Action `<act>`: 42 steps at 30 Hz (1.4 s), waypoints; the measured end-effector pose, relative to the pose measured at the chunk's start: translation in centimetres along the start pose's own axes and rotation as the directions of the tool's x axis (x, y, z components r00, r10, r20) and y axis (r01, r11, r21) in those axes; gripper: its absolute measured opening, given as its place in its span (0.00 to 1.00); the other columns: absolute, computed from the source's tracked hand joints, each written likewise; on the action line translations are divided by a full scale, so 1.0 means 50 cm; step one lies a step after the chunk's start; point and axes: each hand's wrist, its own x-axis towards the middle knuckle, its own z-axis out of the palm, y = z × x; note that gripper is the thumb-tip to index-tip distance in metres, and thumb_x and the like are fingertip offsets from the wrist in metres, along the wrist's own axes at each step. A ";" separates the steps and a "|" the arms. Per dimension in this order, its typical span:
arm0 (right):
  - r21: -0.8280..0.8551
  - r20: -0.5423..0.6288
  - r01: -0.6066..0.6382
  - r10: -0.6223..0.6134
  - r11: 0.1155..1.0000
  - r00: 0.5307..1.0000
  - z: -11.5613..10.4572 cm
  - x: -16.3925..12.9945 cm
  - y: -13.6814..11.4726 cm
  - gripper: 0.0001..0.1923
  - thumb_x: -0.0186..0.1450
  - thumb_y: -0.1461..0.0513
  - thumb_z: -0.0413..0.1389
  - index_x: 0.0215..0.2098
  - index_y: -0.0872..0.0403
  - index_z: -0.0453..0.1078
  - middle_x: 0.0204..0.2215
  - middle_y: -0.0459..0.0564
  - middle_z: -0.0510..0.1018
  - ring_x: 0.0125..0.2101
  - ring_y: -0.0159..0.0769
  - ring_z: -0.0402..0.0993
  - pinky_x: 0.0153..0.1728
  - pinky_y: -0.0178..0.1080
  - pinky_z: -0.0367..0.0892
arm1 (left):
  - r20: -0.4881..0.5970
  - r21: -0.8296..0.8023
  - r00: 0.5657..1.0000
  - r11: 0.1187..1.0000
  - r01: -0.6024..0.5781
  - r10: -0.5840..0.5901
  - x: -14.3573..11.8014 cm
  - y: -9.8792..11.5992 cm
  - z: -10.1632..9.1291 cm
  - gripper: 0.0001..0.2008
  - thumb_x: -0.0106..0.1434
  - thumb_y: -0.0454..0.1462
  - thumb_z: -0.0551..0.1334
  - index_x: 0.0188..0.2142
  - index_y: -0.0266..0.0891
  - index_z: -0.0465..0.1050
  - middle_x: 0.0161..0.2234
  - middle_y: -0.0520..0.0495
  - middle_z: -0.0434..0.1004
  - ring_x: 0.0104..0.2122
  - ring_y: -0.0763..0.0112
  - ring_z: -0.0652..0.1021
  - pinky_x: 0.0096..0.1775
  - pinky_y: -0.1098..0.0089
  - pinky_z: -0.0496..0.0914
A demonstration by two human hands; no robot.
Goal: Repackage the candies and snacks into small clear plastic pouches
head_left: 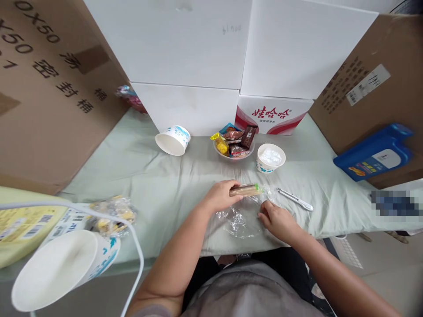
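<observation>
My left hand (222, 196) is wrapped round a bundle of light-brown sticks (246, 190) with a green end, held just above the cloth. Clear plastic wrap (243, 220) lies crumpled under the bundle and spreads between my hands. At the wrap's right side, my right hand (276, 220) is closed, its curled fingers pinching the film. A utility knife (295, 199) with a light handle lies to the right, apart from both hands.
Behind are a bowl of wrapped snacks (234, 154), a paper cup with clear plastic inside (271, 157) and a tipped paper cup (173, 140). White boxes (185, 105) wall the back. A large paper tub (56, 268), a white cable (137, 246) and a bagged snack (114, 215) are left; a blue bottle (373, 154) is right.
</observation>
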 end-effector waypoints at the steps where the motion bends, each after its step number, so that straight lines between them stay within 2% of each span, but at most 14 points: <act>1: 0.005 0.002 -0.017 0.017 1.000 1.000 0.002 0.003 -0.001 0.06 0.69 0.60 0.49 0.42 0.54 0.63 0.37 0.51 0.78 0.34 0.37 0.75 0.33 0.36 0.58 | -0.021 -0.037 0.999 0.999 0.040 -0.041 0.001 -0.005 -0.006 0.14 0.60 0.44 0.62 0.43 0.40 0.74 0.38 0.49 0.78 0.37 0.65 0.76 0.40 0.67 0.69; 4: -0.002 0.020 -0.062 0.062 0.998 0.998 0.002 0.009 0.002 0.08 0.69 0.58 0.50 0.43 0.54 0.63 0.32 0.51 0.79 0.33 0.39 0.75 0.31 0.36 0.57 | -0.089 -0.099 0.984 0.985 0.143 -0.152 0.004 -0.021 -0.019 0.13 0.61 0.46 0.58 0.36 0.39 0.74 0.29 0.52 0.76 0.29 0.69 0.74 0.33 0.69 0.67; 7: -0.010 -0.016 -0.067 0.067 0.998 0.998 -0.003 0.013 0.009 0.09 0.68 0.57 0.51 0.43 0.54 0.64 0.28 0.49 0.79 0.31 0.41 0.76 0.30 0.37 0.59 | -0.288 -0.097 0.931 0.974 0.203 -0.222 0.008 -0.032 -0.022 0.12 0.60 0.45 0.62 0.38 0.41 0.72 0.34 0.49 0.77 0.35 0.66 0.76 0.38 0.67 0.69; 9: 0.014 -0.135 -0.016 0.017 1.000 0.991 -0.008 0.017 0.010 0.08 0.68 0.57 0.51 0.42 0.53 0.65 0.29 0.49 0.78 0.30 0.40 0.76 0.30 0.38 0.61 | -0.467 -0.018 0.867 0.982 0.186 -0.173 0.010 -0.035 -0.023 0.10 0.59 0.42 0.64 0.38 0.41 0.72 0.40 0.45 0.76 0.43 0.61 0.75 0.46 0.63 0.69; 11: 0.033 -0.291 0.103 -0.089 0.994 0.953 -0.015 0.027 0.004 0.07 0.68 0.57 0.51 0.40 0.52 0.66 0.32 0.50 0.78 0.31 0.40 0.76 0.32 0.39 0.64 | -0.543 0.048 0.835 0.989 0.138 -0.090 0.010 -0.035 -0.024 0.07 0.59 0.39 0.63 0.37 0.41 0.72 0.40 0.45 0.75 0.44 0.61 0.74 0.48 0.62 0.68; 14: -0.024 -0.406 0.356 -0.335 0.934 0.850 -0.025 0.060 -0.021 0.09 0.67 0.59 0.53 0.44 0.52 0.68 0.41 0.55 0.76 0.42 0.44 0.74 0.41 0.44 0.68 | -0.441 0.023 0.896 0.997 0.072 -0.055 0.009 -0.032 -0.021 0.04 0.60 0.36 0.62 0.36 0.41 0.72 0.34 0.49 0.75 0.35 0.68 0.75 0.42 0.66 0.71; 18: -0.140 -0.304 0.551 -0.565 0.823 0.767 -0.029 0.138 -0.062 0.29 0.60 0.57 0.62 0.58 0.56 0.63 0.57 0.61 0.68 0.59 0.52 0.61 0.56 0.53 0.59 | -0.261 0.101 0.965 0.994 0.029 -0.001 0.012 -0.033 -0.012 0.07 0.60 0.33 0.61 0.40 0.40 0.73 0.39 0.46 0.76 0.40 0.64 0.76 0.44 0.65 0.71; 21: -0.177 -0.175 0.572 -0.598 0.801 0.782 -0.029 0.191 -0.079 0.45 0.56 0.52 0.65 0.65 0.57 0.55 0.61 0.63 0.64 0.62 0.54 0.56 0.60 0.58 0.50 | -0.246 0.128 0.969 0.990 0.063 -0.029 0.017 -0.042 -0.010 0.15 0.60 0.26 0.53 0.42 0.39 0.72 0.40 0.45 0.77 0.43 0.63 0.76 0.47 0.64 0.70; 24: -0.205 -0.088 0.575 -0.600 0.792 0.795 -0.034 0.214 -0.080 0.49 0.53 0.47 0.66 0.65 0.58 0.54 0.54 0.63 0.71 0.55 0.52 0.63 0.58 0.57 0.51 | -0.268 0.102 0.959 0.987 0.121 -0.089 0.020 -0.049 -0.012 0.18 0.58 0.23 0.51 0.43 0.39 0.71 0.40 0.46 0.77 0.41 0.66 0.76 0.46 0.65 0.70; 28: -0.235 -0.063 0.544 -0.571 0.806 0.818 -0.041 0.199 -0.066 0.40 0.48 0.42 0.66 0.51 0.57 0.70 0.42 0.57 0.74 0.45 0.50 0.67 0.49 0.51 0.60 | -0.172 0.163 0.982 0.981 0.106 -0.078 0.018 -0.042 -0.009 0.14 0.63 0.27 0.51 0.41 0.39 0.73 0.41 0.45 0.77 0.41 0.65 0.76 0.46 0.65 0.70; 35: -0.047 -0.041 0.407 -0.409 0.912 0.912 -0.065 0.130 -0.035 0.26 0.52 0.56 0.68 0.45 0.55 0.67 0.34 0.51 0.77 0.35 0.42 0.73 0.35 0.39 0.65 | -0.062 0.174 0.998 0.985 0.012 -0.001 0.011 -0.020 -0.001 0.17 0.71 0.38 0.49 0.38 0.38 0.76 0.38 0.44 0.75 0.42 0.63 0.75 0.48 0.63 0.68; 37: 0.079 -0.112 0.394 -0.385 0.916 0.916 -0.094 0.123 -0.025 0.24 0.54 0.57 0.66 0.47 0.53 0.67 0.35 0.50 0.78 0.34 0.41 0.74 0.34 0.39 0.66 | -0.064 0.167 0.998 0.986 0.003 0.008 0.008 -0.019 0.001 0.14 0.70 0.41 0.52 0.40 0.39 0.76 0.40 0.43 0.74 0.44 0.61 0.73 0.49 0.62 0.68; 39: 0.216 -0.314 0.402 -0.326 0.890 0.892 -0.135 0.129 -0.019 0.23 0.56 0.56 0.63 0.48 0.52 0.67 0.37 0.50 0.78 0.35 0.41 0.75 0.36 0.41 0.67 | -0.056 0.175 0.998 0.985 -0.001 0.011 0.005 -0.020 0.004 0.11 0.65 0.43 0.60 0.42 0.40 0.75 0.42 0.43 0.73 0.46 0.59 0.72 0.49 0.61 0.68; 42: 0.401 -0.616 0.410 -0.090 0.819 0.783 -0.204 0.168 -0.030 0.21 0.57 0.51 0.62 0.45 0.53 0.68 0.37 0.50 0.78 0.35 0.41 0.74 0.36 0.43 0.69 | -0.038 0.194 0.999 0.981 -0.018 0.026 0.003 -0.022 0.010 0.15 0.58 0.44 0.68 0.43 0.42 0.74 0.44 0.44 0.71 0.47 0.57 0.70 0.50 0.59 0.67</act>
